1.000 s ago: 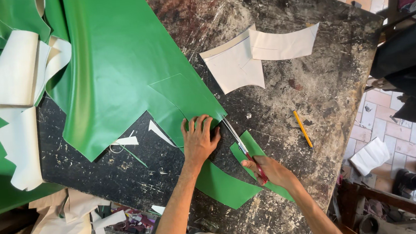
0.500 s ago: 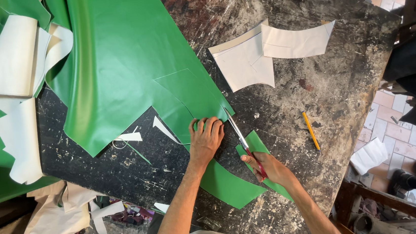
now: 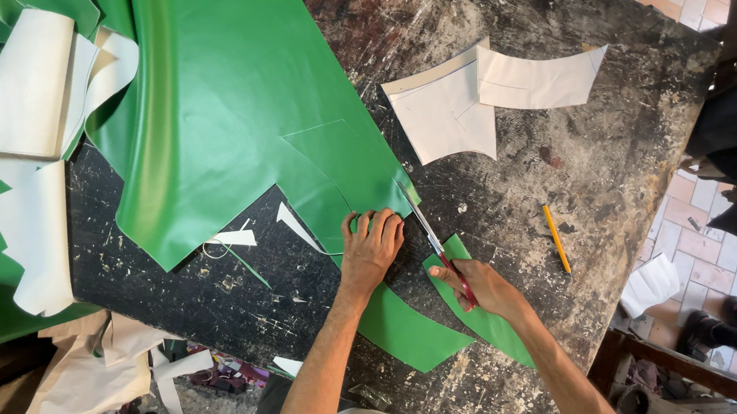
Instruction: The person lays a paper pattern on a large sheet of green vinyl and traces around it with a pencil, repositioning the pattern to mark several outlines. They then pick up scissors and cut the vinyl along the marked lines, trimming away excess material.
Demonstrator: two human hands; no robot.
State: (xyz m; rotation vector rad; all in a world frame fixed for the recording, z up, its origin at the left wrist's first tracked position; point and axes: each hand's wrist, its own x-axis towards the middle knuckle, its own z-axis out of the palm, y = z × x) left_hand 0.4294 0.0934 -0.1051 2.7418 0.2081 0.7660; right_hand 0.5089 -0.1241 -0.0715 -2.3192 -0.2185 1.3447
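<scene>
— Moved since before? Barely: scissors further along the cut.
— Largest first?
— Scarred dark desk, glossy green leather sheet across it.
— Hands?
— Left hand flat, fingers spread, pinning the sheet's edge; right hand closed around red-handled scissors.

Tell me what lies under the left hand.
The left hand presses flat on the green sheet, near its cut edge. Under the sheet is the dark table; whatever is beneath the palm is hidden.
</scene>
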